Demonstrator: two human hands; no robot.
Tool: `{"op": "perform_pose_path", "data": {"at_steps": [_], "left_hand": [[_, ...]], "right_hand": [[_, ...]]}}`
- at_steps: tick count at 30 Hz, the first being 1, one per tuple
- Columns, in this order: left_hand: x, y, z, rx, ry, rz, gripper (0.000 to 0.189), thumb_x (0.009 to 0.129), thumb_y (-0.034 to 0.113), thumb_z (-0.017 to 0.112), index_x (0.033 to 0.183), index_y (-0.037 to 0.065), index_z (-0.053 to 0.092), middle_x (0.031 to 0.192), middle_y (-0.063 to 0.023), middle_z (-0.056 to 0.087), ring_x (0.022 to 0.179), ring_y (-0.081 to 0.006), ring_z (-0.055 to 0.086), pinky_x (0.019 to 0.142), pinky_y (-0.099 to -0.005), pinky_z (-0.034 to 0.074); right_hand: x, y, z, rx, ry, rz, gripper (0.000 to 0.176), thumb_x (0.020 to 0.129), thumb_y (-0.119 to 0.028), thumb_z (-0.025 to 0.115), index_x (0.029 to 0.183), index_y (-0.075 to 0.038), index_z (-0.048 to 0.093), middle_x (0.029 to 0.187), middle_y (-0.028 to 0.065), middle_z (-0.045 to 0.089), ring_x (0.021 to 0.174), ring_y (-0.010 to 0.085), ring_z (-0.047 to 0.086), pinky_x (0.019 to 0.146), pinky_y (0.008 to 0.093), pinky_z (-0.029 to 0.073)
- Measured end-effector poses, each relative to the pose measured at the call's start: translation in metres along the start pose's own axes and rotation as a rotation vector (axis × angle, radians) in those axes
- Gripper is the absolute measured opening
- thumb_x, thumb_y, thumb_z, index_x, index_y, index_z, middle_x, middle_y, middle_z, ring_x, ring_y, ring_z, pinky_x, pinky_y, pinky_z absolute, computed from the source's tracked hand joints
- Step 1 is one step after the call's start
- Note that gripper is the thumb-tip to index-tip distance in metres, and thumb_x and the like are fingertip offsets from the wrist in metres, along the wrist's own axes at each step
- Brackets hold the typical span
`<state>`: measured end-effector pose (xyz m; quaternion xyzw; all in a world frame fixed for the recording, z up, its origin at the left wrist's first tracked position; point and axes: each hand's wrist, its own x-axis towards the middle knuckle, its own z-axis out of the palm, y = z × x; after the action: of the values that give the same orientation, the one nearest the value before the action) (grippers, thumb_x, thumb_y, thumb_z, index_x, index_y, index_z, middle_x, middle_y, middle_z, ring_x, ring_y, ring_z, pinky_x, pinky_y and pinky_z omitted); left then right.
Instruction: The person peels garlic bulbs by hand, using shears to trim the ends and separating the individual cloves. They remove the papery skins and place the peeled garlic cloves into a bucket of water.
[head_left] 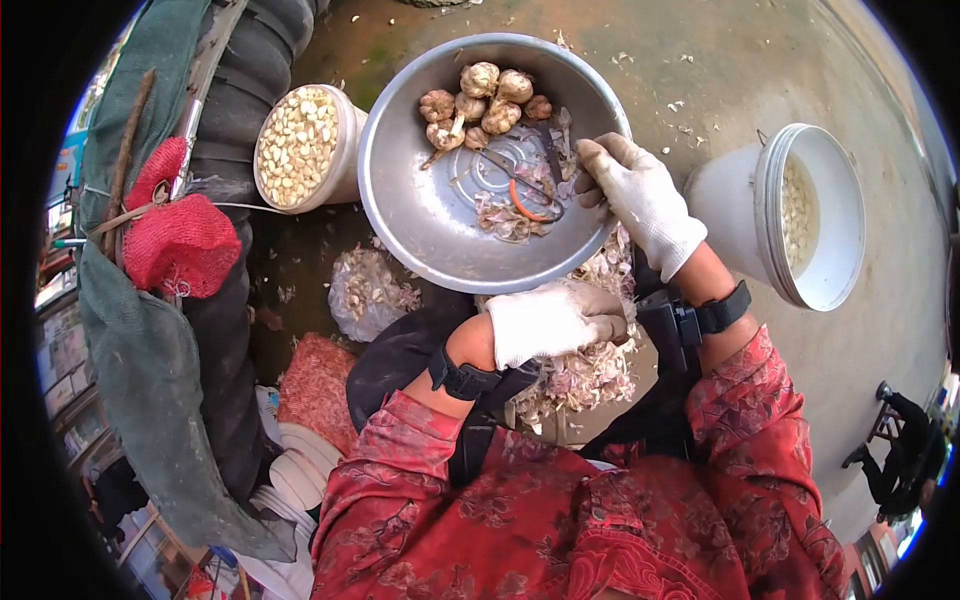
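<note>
Looked like we were mid garlic-peeling: right hand (640,195) sat half-open at the bowl (420,215) rim, gripping nothing. Left hand (545,322) was fisted just below it, contents hidden. Next we'd probably need a fresh bulb (480,78) from the bowl's far side.

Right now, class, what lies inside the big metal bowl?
Garlic bulbs, orange-handled scissors, a dark knife and loose skins lie in the metal bowl. The right hand covers part of the rim, so anything beneath it is hidden.
</note>
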<state>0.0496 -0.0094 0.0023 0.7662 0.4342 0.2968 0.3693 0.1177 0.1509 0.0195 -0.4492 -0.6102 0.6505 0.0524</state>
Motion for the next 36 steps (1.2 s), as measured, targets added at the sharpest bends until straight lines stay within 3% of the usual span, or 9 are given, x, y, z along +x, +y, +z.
{"op": "perform_pose_path", "data": {"at_steps": [2, 4, 10, 13, 17, 23, 26, 28, 36], "left_hand": [[0.001, -0.002, -0.017, -0.384, -0.002, -0.351, 0.024, 0.089, 0.023, 0.053, 0.102, 0.005, 0.06, 0.096, -0.0123, 0.062, 0.092, -0.0314, 0.059, 0.08, -0.0376, 0.046], [-0.011, -0.01, -0.027, -0.437, 0.053, -0.467, 0.024, 0.093, 0.022, 0.047, 0.099, 0.003, 0.06, 0.09, -0.0106, 0.062, 0.088, -0.0246, 0.058, 0.079, -0.0336, 0.045], [-0.039, -0.036, -0.076, -0.491, 0.502, -1.029, 0.02, 0.093, 0.018, 0.05, 0.102, 0.004, 0.062, 0.09, -0.0048, 0.062, 0.08, -0.0112, 0.057, 0.074, -0.0259, 0.047], [-0.048, -0.055, -0.082, -0.219, 0.776, -1.131, 0.021, 0.087, 0.018, 0.059, 0.103, 0.006, 0.062, 0.09, -0.0125, 0.064, 0.081, -0.0213, 0.062, 0.074, -0.0341, 0.049], [-0.054, -0.086, -0.082, 0.207, 0.824, -1.081, 0.041, 0.083, 0.018, 0.062, 0.122, 0.006, 0.053, 0.122, -0.0209, 0.054, 0.11, -0.0377, 0.054, 0.095, -0.0432, 0.043], [-0.053, -0.122, -0.081, 0.45, 0.841, -1.063, 0.052, 0.081, 0.018, 0.065, 0.128, 0.004, 0.048, 0.128, -0.0193, 0.051, 0.11, -0.0329, 0.055, 0.094, -0.0389, 0.045], [-0.049, -0.136, -0.08, 0.454, 0.853, -1.064, 0.056, 0.078, 0.018, 0.069, 0.127, 0.003, 0.048, 0.124, -0.0194, 0.054, 0.108, -0.0333, 0.056, 0.093, -0.0382, 0.044], [-0.046, -0.14, -0.083, 0.327, 0.869, -1.1, 0.056, 0.076, 0.017, 0.07, 0.126, 0.002, 0.049, 0.121, -0.0193, 0.056, 0.107, -0.033, 0.057, 0.093, -0.0375, 0.045], [-0.035, -0.135, -0.099, 0.038, 0.852, -1.208, 0.053, 0.072, 0.019, 0.075, 0.117, 0.001, 0.054, 0.105, -0.0173, 0.064, 0.097, -0.0302, 0.062, 0.087, -0.0363, 0.048]], "right_hand": [[0.006, 0.009, 0.009, -0.34, 0.001, -0.249, 0.026, 0.091, -0.025, 0.057, 0.097, -0.001, 0.061, 0.076, 0.0171, 0.064, 0.071, 0.028, 0.064, 0.067, 0.0376, 0.049], [0.01, 0.012, 0.019, -0.545, -0.034, -0.327, 0.027, 0.09, -0.028, 0.057, 0.094, -0.001, 0.061, 0.082, 0.022, 0.064, 0.079, 0.0368, 0.063, 0.072, 0.042, 0.048], [0.032, 0.026, 0.044, -0.687, -0.113, -0.405, 0.029, 0.088, -0.03, 0.056, 0.089, -0.001, 0.058, 0.084, 0.0224, 0.063, 0.085, 0.0383, 0.063, 0.076, 0.0452, 0.048], [0.039, 0.03, 0.056, -0.831, -0.088, -0.41, 0.028, 0.087, -0.028, 0.059, 0.09, -0.001, 0.058, 0.084, 0.0226, 0.063, 0.083, 0.0377, 0.062, 0.074, 0.0448, 0.048], [0.049, 0.031, 0.069, -0.958, -0.1, -0.401, 0.026, 0.086, -0.025, 0.059, 0.094, -0.001, 0.057, 0.092, 0.022, 0.063, 0.085, 0.0376, 0.062, 0.077, 0.0452, 0.049], [0.054, 0.034, 0.086, -1.11, -0.133, -0.369, 0.035, 0.085, -0.023, 0.058, 0.111, 0.0, 0.053, 0.102, 0.021, 0.061, 0.094, 0.0338, 0.061, 0.08, 0.0423, 0.05], [0.059, 0.04, 0.091, -1.184, -0.122, -0.376, 0.043, 0.084, -0.024, 0.061, 0.117, 0.001, 0.05, 0.103, 0.0223, 0.06, 0.094, 0.035, 0.061, 0.081, 0.0422, 0.05], [0.061, 0.038, 0.09, -1.219, -0.149, -0.374, 0.037, 0.085, -0.011, 0.051, 0.12, 0.0, 0.051, 0.105, 0.0184, 0.062, 0.096, 0.0303, 0.063, 0.078, 0.0403, 0.052], [0.061, 0.035, 0.083, -1.073, -0.232, -0.27, 0.03, 0.085, -0.014, 0.054, 0.112, 0.0, 0.053, 0.093, 0.0217, 0.065, 0.089, 0.0344, 0.065, 0.077, 0.0426, 0.051]]}}
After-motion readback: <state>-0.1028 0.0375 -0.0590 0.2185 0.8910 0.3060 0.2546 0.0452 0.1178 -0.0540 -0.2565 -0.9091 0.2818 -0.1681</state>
